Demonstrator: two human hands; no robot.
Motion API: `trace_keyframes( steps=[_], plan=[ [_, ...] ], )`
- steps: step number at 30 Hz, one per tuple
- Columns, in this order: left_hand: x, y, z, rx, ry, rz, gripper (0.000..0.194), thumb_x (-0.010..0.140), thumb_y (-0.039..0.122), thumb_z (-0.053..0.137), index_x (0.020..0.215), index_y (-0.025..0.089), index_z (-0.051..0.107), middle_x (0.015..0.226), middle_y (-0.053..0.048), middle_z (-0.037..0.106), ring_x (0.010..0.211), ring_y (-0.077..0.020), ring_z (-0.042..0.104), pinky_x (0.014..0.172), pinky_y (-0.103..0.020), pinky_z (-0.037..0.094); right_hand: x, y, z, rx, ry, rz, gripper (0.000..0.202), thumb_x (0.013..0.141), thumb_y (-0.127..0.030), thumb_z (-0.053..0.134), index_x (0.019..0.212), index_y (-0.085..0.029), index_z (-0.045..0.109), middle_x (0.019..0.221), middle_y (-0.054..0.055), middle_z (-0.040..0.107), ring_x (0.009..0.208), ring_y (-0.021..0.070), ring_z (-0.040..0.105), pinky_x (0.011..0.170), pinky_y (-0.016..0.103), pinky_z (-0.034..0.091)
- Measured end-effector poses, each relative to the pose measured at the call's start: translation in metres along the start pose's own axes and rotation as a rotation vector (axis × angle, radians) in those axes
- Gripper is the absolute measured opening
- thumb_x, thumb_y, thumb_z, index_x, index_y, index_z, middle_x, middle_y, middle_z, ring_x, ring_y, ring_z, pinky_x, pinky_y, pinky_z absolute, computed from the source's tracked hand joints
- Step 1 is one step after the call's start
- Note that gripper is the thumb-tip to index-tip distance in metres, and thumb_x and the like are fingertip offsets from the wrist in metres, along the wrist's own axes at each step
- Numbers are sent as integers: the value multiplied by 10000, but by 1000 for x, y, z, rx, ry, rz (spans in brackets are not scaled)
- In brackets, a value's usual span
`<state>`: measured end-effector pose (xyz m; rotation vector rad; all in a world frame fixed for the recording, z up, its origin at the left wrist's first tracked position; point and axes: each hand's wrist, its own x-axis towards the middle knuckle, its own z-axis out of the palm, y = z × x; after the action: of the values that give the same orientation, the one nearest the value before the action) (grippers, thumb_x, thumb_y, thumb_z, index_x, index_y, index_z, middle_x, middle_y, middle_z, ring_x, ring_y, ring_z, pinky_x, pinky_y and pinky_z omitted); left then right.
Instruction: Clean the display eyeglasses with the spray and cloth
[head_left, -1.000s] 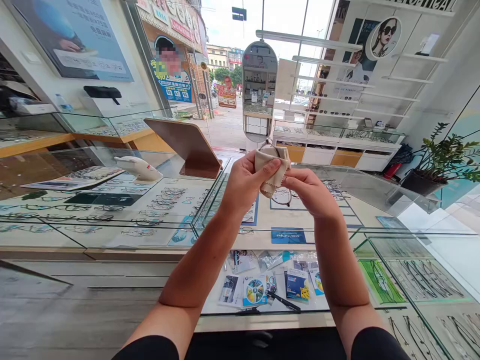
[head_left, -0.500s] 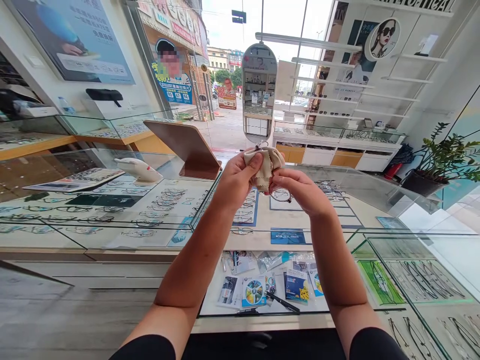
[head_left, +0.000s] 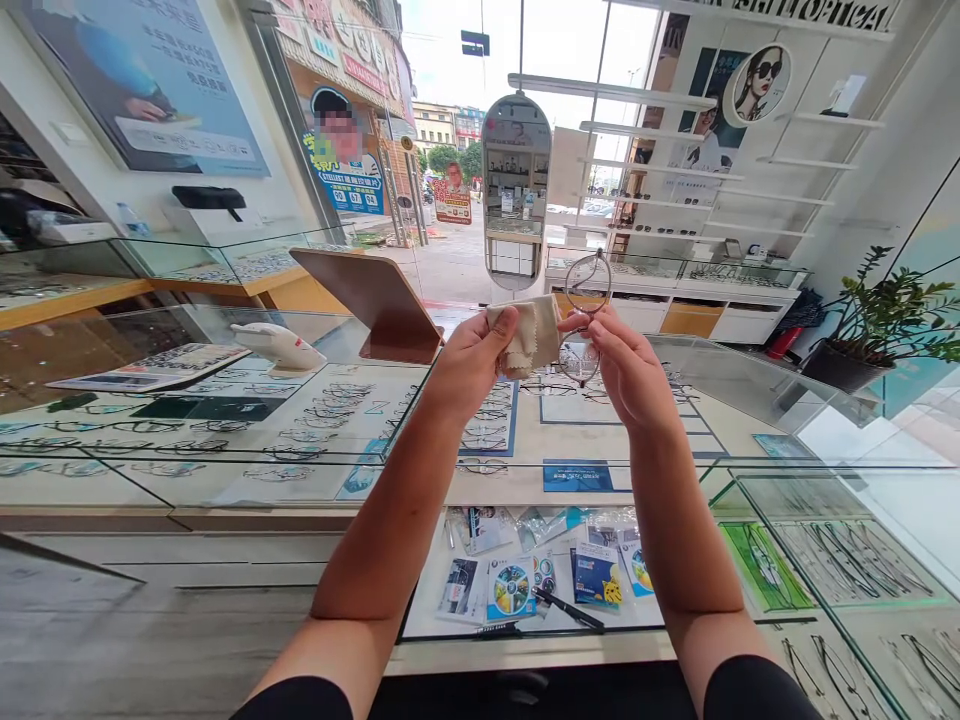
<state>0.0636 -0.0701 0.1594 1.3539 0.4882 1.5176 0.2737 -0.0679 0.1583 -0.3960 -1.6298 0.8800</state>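
Note:
A folded beige cleaning cloth is pinched in my left hand, thumb on top. My right hand grips a pair of thin-rimmed eyeglasses near the middle of the frame. The glasses stand on end, one round lens above my fingers and the other below. Cloth and glasses are side by side, and the cloth's right edge comes close to my right fingertips; whether they touch I cannot tell. Both hands are held up over the glass display counter.
Rows of eyeglasses lie inside the counter. A brown tilted stand mirror and a white dolphin-like figure are on the left. Below me are leaflets and a black pen. An oval mirror stands ahead, a potted plant right.
The glasses have come out of the cloth and moved right and up, turned on end in my right hand. My left hand stays nearly in place with the cloth.

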Motion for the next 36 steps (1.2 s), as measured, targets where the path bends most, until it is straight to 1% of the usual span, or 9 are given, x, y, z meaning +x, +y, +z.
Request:
trace_keyframes(
  steps=[3, 5, 9, 16, 22, 26, 28, 31, 36],
  plan=[
    [-2, 1, 3, 19, -81, -60, 571, 807, 687, 943, 929, 153, 782, 735, -24, 700, 641, -119, 632, 560, -221, 502, 1, 4, 0, -3, 3, -42, 246, 1042, -546, 703, 1022, -388, 890, 1290, 36, 721, 1484, 295, 555, 1356, 528, 343],
    [-4, 1, 6, 38, -121, -84, 592, 811, 700, 934, 936, 142, 782, 765, -34, 716, 663, -119, 638, 577, -217, 513, 1, 6, 2, 3, -1, -27, 251, 1037, -572, 710, 1043, -395, 888, 1297, 33, 730, 1482, 297, 564, 1360, 545, 348],
    [-6, 1, 6, 57, -160, -112, 604, 813, 709, 928, 930, 140, 763, 758, -26, 703, 638, -103, 610, 561, -208, 517, 1, 9, 7, 26, 16, -8, 261, 1035, -564, 719, 1171, -414, 885, 1331, 33, 722, 1491, 285, 573, 1356, 518, 370],
    [-6, 1, -2, 117, -247, -83, 580, 871, 730, 867, 862, 162, 754, 733, -33, 668, 633, -117, 579, 563, -236, 510, 1, 8, 8, -20, 89, -28, 258, 1038, -560, 718, 1186, -433, 887, 1318, 28, 733, 1439, 282, 602, 1354, 536, 370],
    [-7, 0, 1, 126, -298, -71, 592, 883, 737, 852, 865, 157, 735, 734, -23, 646, 649, -111, 572, 589, -226, 494, 0, 7, 12, -4, 32, -18, 276, 1051, -553, 692, 1184, -413, 889, 1304, 32, 739, 1405, 287, 634, 1337, 527, 394],
    [-11, 3, 7, 154, -328, -60, 595, 934, 737, 797, 837, 160, 690, 706, -7, 608, 610, -104, 534, 549, -226, 450, -1, 6, 17, 13, -14, -14, 263, 1050, -537, 703, 1180, -407, 891, 1287, 39, 728, 1406, 285, 630, 1328, 515, 406],
    [-13, 6, 10, 169, -318, -56, 593, 936, 739, 792, 852, 160, 695, 708, -2, 599, 608, -103, 515, 540, -230, 433, -1, 5, 19, 24, -34, -13, 265, 1049, -539, 708, 1184, -404, 891, 1272, 41, 724, 1421, 281, 615, 1326, 509, 401],
    [-14, 7, 15, 175, -256, -46, 619, 896, 756, 822, 815, 159, 684, 693, 5, 580, 608, -98, 484, 537, -233, 407, -1, 5, 23, 18, -60, -19, 283, 1048, -562, 704, 1166, -388, 892, 1261, 46, 734, 1412, 277, 606, 1294, 496, 430],
    [-14, 5, 25, 134, -133, -42, 651, 768, 765, 921, 765, 162, 674, 649, 26, 555, 574, -81, 452, 513, -219, 390, -1, 10, 29, 45, -51, 4, 323, 1031, -607, 710, 1010, -335, 884, 1174, 40, 768, 1149, 243, 669, 1109, 452, 540]
  ],
)
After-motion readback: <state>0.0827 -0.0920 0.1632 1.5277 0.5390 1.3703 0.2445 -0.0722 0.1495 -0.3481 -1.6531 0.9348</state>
